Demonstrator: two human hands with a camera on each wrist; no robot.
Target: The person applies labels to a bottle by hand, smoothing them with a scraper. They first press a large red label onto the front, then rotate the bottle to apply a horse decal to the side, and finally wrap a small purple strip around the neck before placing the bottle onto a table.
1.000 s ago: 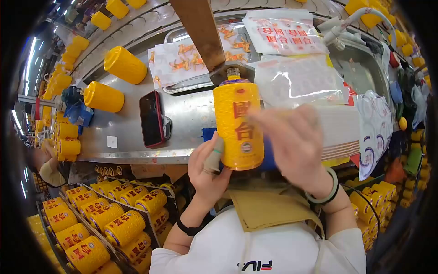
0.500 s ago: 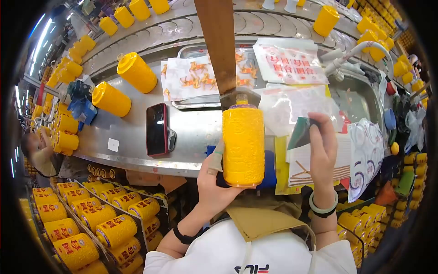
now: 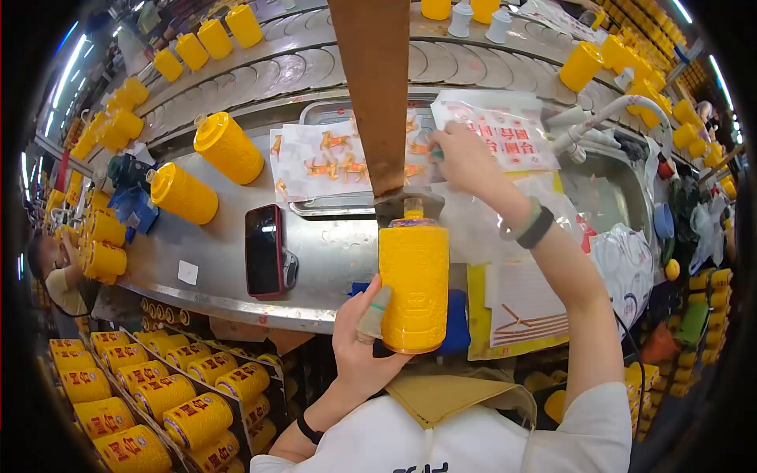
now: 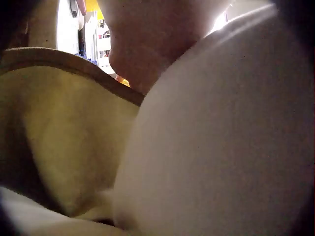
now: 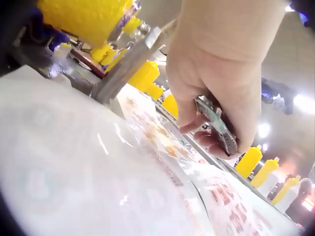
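A yellow embossed bottle (image 3: 414,288) lies with its clear neck at the metal holder under a wooden post (image 3: 372,87); no red characters show on its visible side. Around its lower left side and base curls the left hand (image 3: 356,351), with coverings on some fingers. The right hand (image 3: 467,162) reaches over the printed sheets, and the right wrist view shows that hand (image 5: 216,83) pinching a small flat green piece (image 5: 216,123). Orange figures mark one sheet (image 3: 311,162), red characters another (image 3: 501,130). Mostly cloth fills the left wrist view, hiding the left hand's grip.
Two yellow bottles (image 3: 229,148) and a phone (image 3: 264,251) lie on the metal table at left. A sink (image 3: 603,185) with a pipe is at right. Crates of labelled bottles (image 3: 197,418) stand at lower left, and a conveyor (image 3: 300,67) runs behind. Another person is at far left.
The bottle has turned, taking its red characters out of sight. The right hand has moved off the bottle, then forward over the sheets with the green piece. The left hand keeps hold of the bottle.
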